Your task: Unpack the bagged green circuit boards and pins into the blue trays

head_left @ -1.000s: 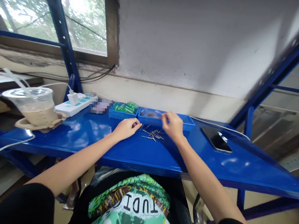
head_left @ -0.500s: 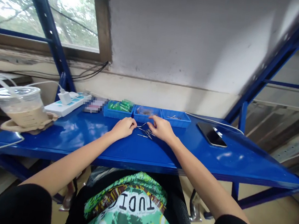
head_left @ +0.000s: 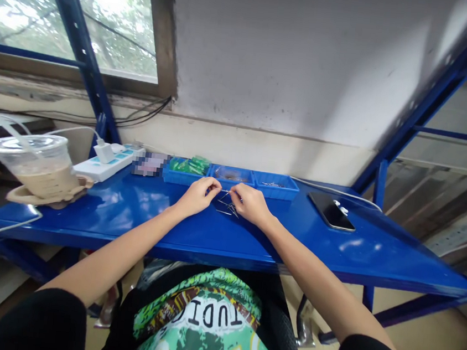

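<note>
Above the blue table (head_left: pixel 251 244), a thin metal pin (head_left: pixel 225 191) spans the gap between my two hands. My left hand (head_left: pixel 198 196) is closed, thumb and forefinger pinching the pin's left end. On the right end, the fingers of my right hand (head_left: pixel 252 203) are closed in a pinch. Several loose metal pins (head_left: pixel 230 208) lie in a small heap just below and between the hands. The pins' exact kind is too small to make out.
Behind the hands stand three joined blue bins: one with green packets (head_left: pixel 190 165), one with a clear bag (head_left: pixel 232 174), one with small metal pieces (head_left: pixel 274 185). A phone (head_left: pixel 330 212) with white earbuds lies right. A drink cup (head_left: pixel 44 172) and power strip (head_left: pixel 109 165) are left.
My left hand has moved slightly up and to the right with the pin. My right hand has left the heap, and its fingers have closed at the pin's other end.
</note>
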`<state>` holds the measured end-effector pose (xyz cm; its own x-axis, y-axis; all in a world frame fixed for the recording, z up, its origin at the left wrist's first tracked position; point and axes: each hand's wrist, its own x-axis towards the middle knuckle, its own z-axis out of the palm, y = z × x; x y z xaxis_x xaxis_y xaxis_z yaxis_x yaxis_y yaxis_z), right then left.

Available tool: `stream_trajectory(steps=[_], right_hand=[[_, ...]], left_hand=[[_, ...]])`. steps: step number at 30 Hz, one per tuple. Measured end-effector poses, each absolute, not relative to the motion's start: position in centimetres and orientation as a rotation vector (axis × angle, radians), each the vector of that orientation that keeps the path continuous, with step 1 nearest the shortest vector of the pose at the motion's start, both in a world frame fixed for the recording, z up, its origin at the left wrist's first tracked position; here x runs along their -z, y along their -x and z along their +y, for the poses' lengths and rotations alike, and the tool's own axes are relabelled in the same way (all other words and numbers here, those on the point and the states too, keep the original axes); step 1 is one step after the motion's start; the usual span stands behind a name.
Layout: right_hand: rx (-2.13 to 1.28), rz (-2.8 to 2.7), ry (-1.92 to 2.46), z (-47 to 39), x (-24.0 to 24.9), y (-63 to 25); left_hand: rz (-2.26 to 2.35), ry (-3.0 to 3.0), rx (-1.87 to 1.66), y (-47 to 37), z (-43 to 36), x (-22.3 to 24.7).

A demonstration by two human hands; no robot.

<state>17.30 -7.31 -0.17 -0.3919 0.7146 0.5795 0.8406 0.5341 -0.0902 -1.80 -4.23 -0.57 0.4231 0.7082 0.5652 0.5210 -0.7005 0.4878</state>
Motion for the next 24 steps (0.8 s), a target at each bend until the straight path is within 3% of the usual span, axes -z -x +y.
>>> stream_trajectory(steps=[12, 19, 24], right_hand=[[0.323, -2.187, 1.212, -7.3, -0.1, -17.3], [0.429, -1.359, 1.821, -4.8, -1.7, -22.6], [0.335, -1.616, 1.762, -5.6, -0.6, -21.3]], left_hand=[[1.086, -2.463, -1.086, 1.5, -4.5, 0.7], [1.218, -2.634, -0.837, 1.6, -4.1, 1.7], [1.321, -2.631, -0.675, 1.5, -4.0, 2.0]])
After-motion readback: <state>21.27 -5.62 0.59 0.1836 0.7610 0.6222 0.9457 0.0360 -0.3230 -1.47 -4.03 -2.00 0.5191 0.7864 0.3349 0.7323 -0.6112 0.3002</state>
